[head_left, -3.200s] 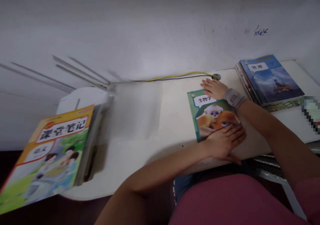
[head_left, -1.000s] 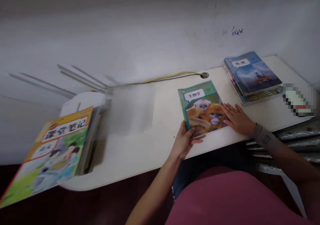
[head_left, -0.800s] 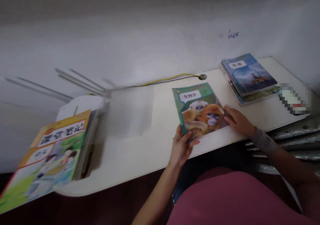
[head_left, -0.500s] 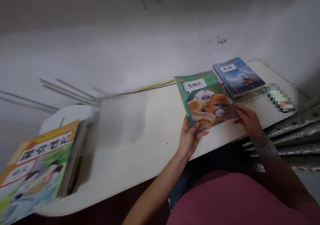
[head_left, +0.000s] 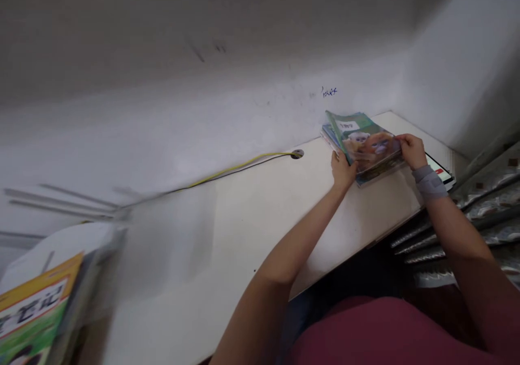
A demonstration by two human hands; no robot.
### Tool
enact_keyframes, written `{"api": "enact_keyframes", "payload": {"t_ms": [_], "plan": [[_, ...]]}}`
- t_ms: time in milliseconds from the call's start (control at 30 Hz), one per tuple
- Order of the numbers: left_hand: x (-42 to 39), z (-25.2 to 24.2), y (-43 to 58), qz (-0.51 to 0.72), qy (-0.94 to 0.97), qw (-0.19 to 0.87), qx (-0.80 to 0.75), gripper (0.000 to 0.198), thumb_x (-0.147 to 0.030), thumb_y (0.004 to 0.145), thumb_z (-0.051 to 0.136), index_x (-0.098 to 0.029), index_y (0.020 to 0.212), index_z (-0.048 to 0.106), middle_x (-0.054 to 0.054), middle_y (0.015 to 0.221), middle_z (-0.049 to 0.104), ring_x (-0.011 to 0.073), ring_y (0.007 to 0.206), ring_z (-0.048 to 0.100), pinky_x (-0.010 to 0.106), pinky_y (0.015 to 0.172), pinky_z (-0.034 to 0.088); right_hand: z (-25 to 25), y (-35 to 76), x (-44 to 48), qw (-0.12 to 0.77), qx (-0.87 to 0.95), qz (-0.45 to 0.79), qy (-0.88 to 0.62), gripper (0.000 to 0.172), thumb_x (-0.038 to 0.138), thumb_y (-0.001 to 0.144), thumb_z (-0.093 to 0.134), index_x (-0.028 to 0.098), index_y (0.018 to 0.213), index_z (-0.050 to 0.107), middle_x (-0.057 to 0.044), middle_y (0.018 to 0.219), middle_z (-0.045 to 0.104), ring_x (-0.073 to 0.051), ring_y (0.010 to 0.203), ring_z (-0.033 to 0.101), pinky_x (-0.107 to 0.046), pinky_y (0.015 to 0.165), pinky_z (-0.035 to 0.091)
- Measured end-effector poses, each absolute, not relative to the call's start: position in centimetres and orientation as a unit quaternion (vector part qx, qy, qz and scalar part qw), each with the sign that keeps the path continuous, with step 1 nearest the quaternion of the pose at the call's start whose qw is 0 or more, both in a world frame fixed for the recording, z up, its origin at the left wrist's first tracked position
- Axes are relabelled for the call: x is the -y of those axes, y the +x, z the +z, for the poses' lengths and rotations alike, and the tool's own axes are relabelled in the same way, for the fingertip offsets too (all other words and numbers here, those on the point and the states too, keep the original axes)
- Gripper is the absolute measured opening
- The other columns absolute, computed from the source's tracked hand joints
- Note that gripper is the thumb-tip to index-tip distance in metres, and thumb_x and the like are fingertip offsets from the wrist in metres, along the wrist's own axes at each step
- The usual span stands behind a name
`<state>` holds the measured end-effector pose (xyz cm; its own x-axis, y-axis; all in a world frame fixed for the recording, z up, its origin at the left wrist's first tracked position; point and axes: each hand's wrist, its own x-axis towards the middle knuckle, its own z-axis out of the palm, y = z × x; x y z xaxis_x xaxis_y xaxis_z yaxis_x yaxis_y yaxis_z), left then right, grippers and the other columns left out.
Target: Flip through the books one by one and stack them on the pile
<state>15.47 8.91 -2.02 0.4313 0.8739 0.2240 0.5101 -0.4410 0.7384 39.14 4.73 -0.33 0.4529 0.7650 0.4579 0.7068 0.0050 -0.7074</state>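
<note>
A green biology textbook (head_left: 369, 144) with monkeys on its cover is held between both hands, over a stack of books (head_left: 368, 181) at the right end of the desk. My left hand (head_left: 343, 170) grips its near left corner, fingers beneath and thumb by the edge. At its right edge, my right hand (head_left: 412, 151) pinches the cover side; a grey band wraps that wrist. The stack's upper book is mostly hidden under the textbook. Whether the textbook rests on the stack or is just above it, I cannot tell.
A phone (head_left: 441, 169) lies right of my right hand on the white desk (head_left: 244, 235). Another book pile with an orange and green cover (head_left: 40, 305) stands at the left. A yellow cable (head_left: 244, 164) runs along the wall to a round hole (head_left: 297, 154).
Both hands have carried the biology textbook away from me and to the right, over the stack, covering the blue physics book. The view has shifted too.
</note>
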Motion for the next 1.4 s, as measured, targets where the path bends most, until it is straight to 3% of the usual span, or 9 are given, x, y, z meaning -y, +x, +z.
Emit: {"api": "enact_keyframes", "payload": {"t_ms": [100,233,467,667,767,867,1067,1233,1400], "plan": [[-8.8,-1.9,16.3,0.260,0.740,0.310,-0.538,0.076,-0.032,0.086,0.052,-0.002,0.146,0.016,0.033,0.154,0.013,0.0406,0.144,0.014,0.059,0.111,0.024,-0.5,39.8,-5.9,0.395,0.547,-0.019,-0.738,0.032,0.017,0.081,0.039,0.017,0.093,0.069,-0.012,0.097,0.071,-0.026,0.092,0.062,-0.043,0.087,0.048],[-8.2,-1.7,17.2,0.219,0.714,0.322,-0.582,0.078,-0.039,0.088,0.049,-0.005,0.149,0.013,0.027,0.157,0.011,0.0358,0.146,0.013,0.053,0.114,0.022,-1.5,39.9,-6.5,0.332,0.559,-0.071,-0.756,0.034,0.015,0.082,0.038,0.017,0.098,0.067,-0.012,0.096,0.069,-0.026,0.092,0.059,-0.040,0.085,0.045],[-8.3,-2.3,17.8,0.220,0.708,0.324,-0.588,0.081,-0.044,0.087,0.048,-0.008,0.150,0.012,0.022,0.158,0.012,0.0326,0.147,0.010,0.049,0.116,0.017,-2.9,39.3,-6.7,0.307,0.596,-0.109,-0.734,0.033,0.016,0.082,0.038,0.014,0.099,0.066,-0.015,0.098,0.064,-0.027,0.098,0.055,-0.041,0.088,0.045],[-8.8,-2.2,16.9,0.285,0.722,0.339,-0.532,0.071,-0.046,0.090,0.047,-0.009,0.147,0.024,0.026,0.153,0.027,0.0349,0.144,0.022,0.053,0.114,0.022,-0.2,37.4,-5.1,0.190,0.589,-0.163,-0.768,0.035,0.023,0.089,0.038,0.011,0.109,0.064,-0.021,0.118,0.059,-0.032,0.106,0.054,-0.048,0.087,0.043],[-8.7,-1.8,12.7,0.331,0.764,0.321,-0.452,0.058,-0.043,0.094,0.044,-0.013,0.142,0.034,0.021,0.148,0.039,0.0273,0.140,0.033,0.046,0.114,0.026,1.6,34.7,-4.0,0.204,0.635,-0.214,-0.714,0.040,0.031,0.092,0.041,0.011,0.123,0.057,-0.023,0.135,0.048,-0.034,0.122,0.045,-0.051,0.097,0.036],[-7.4,-1.5,5.7,0.326,0.821,0.250,-0.397,0.053,-0.041,0.092,0.049,-0.012,0.136,0.043,0.020,0.149,0.038,0.0273,0.140,0.033,0.044,0.115,0.028,1.6,30.1,-2.9,0.231,0.757,-0.158,-0.590,0.042,0.034,0.094,0.039,0.015,0.130,0.051,-0.018,0.135,0.049,-0.030,0.127,0.044,-0.047,0.101,0.037],[-2.9,-0.5,-10.4,0.155,0.770,0.075,-0.614,0.042,-0.030,0.092,0.051,-0.019,0.133,0.049,0.012,0.151,0.038,0.0226,0.136,0.040,0.037,0.110,0.036,-3.0,18.5,-1.4,0.162,0.902,-0.042,-0.398,0.047,0.040,0.095,0.037,0.015,0.133,0.049,-0.019,0.142,0.047,-0.032,0.137,0.037,-0.051,0.106,0.035],[0.2,-0.5,-20.3,0.097,0.651,0.029,-0.753,0.048,-0.024,0.087,0.053,-0.010,0.133,0.046,0.024,0.149,0.035,0.0378,0.137,0.035,0.056,0.106,0.034,-5.0,12.9,-2.0,0.092,0.917,0.013,-0.388,0.054,0.047,0.095,0.037,0.014,0.137,0.046,-0.020,0.146,0.043,-0.033,0.138,0.036,-0.052,0.107,0.035],[1.3,-1.1,-24.6,0.057,0.626,0.045,-0.776,0.032,-0.032,0.087,0.052,-0.014,0.112,0.061,0.018,0.137,0.053,0.0326,0.122,0.053,0.042,0.097,0.045,-5.7,12.4,-2.3,0.121,0.917,0.001,-0.380,0.052,0.046,0.097,0.034,0.016,0.136,0.048,-0.018,0.146,0.044,-0.030,0.137,0.038,-0.051,0.109,0.031]]}}
